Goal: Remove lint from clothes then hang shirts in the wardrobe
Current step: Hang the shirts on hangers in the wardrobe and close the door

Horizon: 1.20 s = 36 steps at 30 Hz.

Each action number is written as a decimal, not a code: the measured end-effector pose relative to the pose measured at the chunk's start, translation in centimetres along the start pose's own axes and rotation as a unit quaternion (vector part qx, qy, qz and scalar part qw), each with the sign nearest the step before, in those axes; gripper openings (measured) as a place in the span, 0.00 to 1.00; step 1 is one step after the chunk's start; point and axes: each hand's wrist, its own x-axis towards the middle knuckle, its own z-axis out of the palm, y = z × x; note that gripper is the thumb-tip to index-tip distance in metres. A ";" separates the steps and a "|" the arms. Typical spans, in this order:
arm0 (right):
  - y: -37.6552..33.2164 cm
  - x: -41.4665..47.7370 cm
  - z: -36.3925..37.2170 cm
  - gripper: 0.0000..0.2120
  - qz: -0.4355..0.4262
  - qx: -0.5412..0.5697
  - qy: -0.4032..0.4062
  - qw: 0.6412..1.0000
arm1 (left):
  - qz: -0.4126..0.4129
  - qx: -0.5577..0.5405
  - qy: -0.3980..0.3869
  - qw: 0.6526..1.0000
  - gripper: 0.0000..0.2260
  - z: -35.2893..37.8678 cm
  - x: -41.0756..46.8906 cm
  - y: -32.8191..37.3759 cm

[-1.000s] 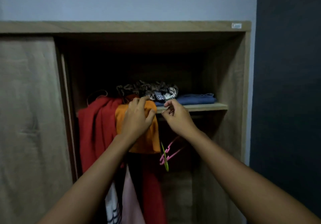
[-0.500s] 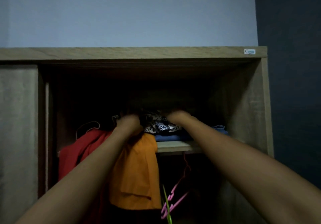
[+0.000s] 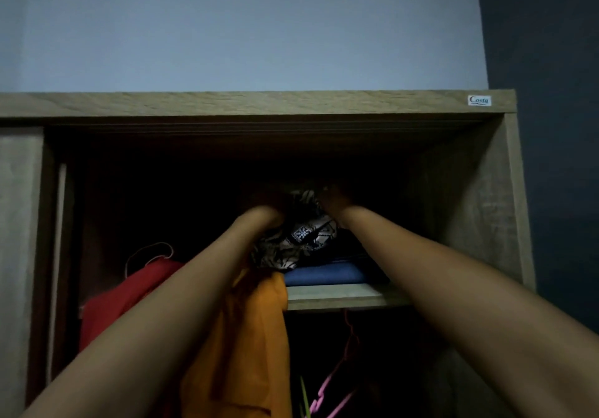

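A pale blue-grey wall (image 3: 243,28) fills the upper view; below it stands a wooden wardrobe (image 3: 259,103) with a small "Costa" label (image 3: 479,100) at its top right corner. The interior is dark.

Both forearms reach up and into the compartment above the inner shelf (image 3: 346,297). The left hand (image 3: 266,202) and right hand (image 3: 331,197) sit in deep shadow on either side of a black-and-white patterned cloth (image 3: 298,239) – finger positions and any grip cannot be determined.

The patterned cloth lies on a folded blue garment (image 3: 324,275) on the shelf. The orange shirt (image 3: 252,336) hangs at the shelf's left end, partly behind the left forearm. A red garment (image 3: 129,297) hangs to its left. Pink hangers (image 3: 337,385) hang below the shelf.
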 end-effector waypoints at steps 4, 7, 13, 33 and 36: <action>-0.5 2.4 -2.6 0.20 -0.022 -0.026 0.121 0.992 | 0.047 -0.172 -0.008 0.984 0.17 -0.8 0.0 4.7; -0.2 2.6 -4.2 0.21 -0.051 -0.086 0.188 0.977 | 0.068 -0.323 -0.002 0.944 0.17 -0.4 0.0 6.9; 2.7 0.6 -5.4 0.17 -0.040 -0.173 0.199 0.964 | 0.095 -0.329 -0.100 0.934 0.19 2.2 -1.8 6.9; 6.6 0.3 -1.8 0.28 0.078 -0.369 0.029 0.926 | -0.013 -0.011 -0.050 0.999 0.30 3.3 4.6 -9.0; 7.2 -0.2 -3.1 0.30 0.111 -0.291 0.003 0.950 | -0.089 -0.073 -0.047 0.992 0.29 1.6 1.5 -10.1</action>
